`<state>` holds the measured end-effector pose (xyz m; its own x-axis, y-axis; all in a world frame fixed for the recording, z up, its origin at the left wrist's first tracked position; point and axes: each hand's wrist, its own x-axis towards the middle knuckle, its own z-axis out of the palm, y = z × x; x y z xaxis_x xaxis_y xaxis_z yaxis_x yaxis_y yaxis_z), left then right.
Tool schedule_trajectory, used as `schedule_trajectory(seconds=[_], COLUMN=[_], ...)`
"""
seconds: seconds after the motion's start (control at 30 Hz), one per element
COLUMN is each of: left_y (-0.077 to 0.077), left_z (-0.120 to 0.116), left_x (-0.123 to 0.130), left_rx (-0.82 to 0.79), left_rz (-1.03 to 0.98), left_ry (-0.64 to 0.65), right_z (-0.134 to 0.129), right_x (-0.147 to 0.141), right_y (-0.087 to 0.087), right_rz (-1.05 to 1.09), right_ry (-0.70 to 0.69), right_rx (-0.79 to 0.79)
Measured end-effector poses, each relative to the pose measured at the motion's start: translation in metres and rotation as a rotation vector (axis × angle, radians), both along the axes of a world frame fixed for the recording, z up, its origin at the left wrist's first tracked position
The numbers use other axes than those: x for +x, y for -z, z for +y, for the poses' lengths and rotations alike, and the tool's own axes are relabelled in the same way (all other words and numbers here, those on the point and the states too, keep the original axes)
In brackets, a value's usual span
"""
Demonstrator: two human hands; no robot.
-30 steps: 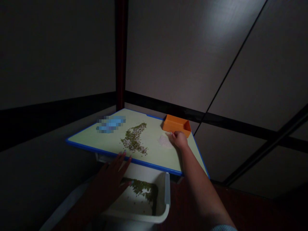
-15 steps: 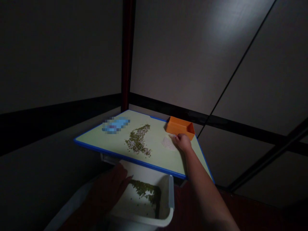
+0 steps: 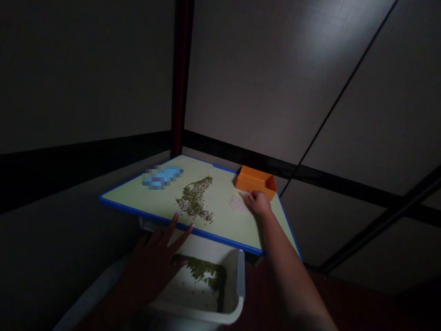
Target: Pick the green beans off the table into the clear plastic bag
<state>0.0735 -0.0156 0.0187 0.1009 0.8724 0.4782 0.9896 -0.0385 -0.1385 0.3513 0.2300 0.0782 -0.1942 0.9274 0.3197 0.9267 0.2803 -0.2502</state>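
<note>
My left hand [image 3: 156,255] hangs over the near edge of the board and the white bin, its fingers spread and holding nothing. At the far right of the pale board [image 3: 144,197], my right hand [image 3: 259,202] is closed, fingertips pinched together. What they hold, if anything, is too small to make out. A whitish patch [image 3: 237,204], perhaps fine pieces, lies just left of that hand. Mid-board is a loose pile of small green and pale bits [image 3: 193,200], like seeds or pods. More green bits [image 3: 203,271] lie inside the white bin [image 3: 240,276].
An orange open tray [image 3: 255,179] stands at the board's back right corner, just beyond my right hand. A blurred blue item [image 3: 163,177] lies at the left. Blue trim edges the board. Grey wall panels [image 3: 241,92] rise behind it.
My left hand has opened out and moved up toward the board's near edge, fingers now spread. My right hand stays closed beside the whitish patch. The view has shifted slightly.
</note>
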Motion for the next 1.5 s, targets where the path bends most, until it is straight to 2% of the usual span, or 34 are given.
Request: schedule_trajectory(seconds=[0.4,0.63,0.73,0.87,0.93,1.1,1.17,1.5], left_y=[0.002,0.0,0.002,0.0,-0.002,-0.006,-0.007,-0.005], left_z=[-0.001,-0.001,0.0,0.0,-0.001,-0.003,-0.003,-0.002], left_x=[-0.002,-0.003,-0.003,-0.001,0.0,0.003,0.003,0.002], left_rx=[-0.055,-0.051,-0.09,-0.156,-0.18,-0.197,-0.197,-0.179], left_rz=[-0.028,-0.024,-0.014,-0.042,-0.055,-0.058,-0.057,-0.057], left_ry=[0.011,0.017,0.01,-0.012,-0.029,-0.049,-0.051,-0.027], right_z=[0.003,0.0,-0.004,-0.011,-0.015,-0.025,-0.027,-0.034], right_x=[0.003,-0.002,-0.007,-0.016,-0.022,-0.035,-0.04,-0.05], right_y=[0.002,-0.003,-0.006,-0.006,-0.003,0.004,0.006,0.005], right_rz=[0.055,0.052,0.043,0.102,0.18,0.359,0.396,0.358], right_ry=[-0.025,-0.022,-0.101,-0.31,-0.42,-0.658,-0.694,-0.761], right_rx=[0.027,0.037,0.09,0.149,0.109,-0.124,-0.153,-0.089])
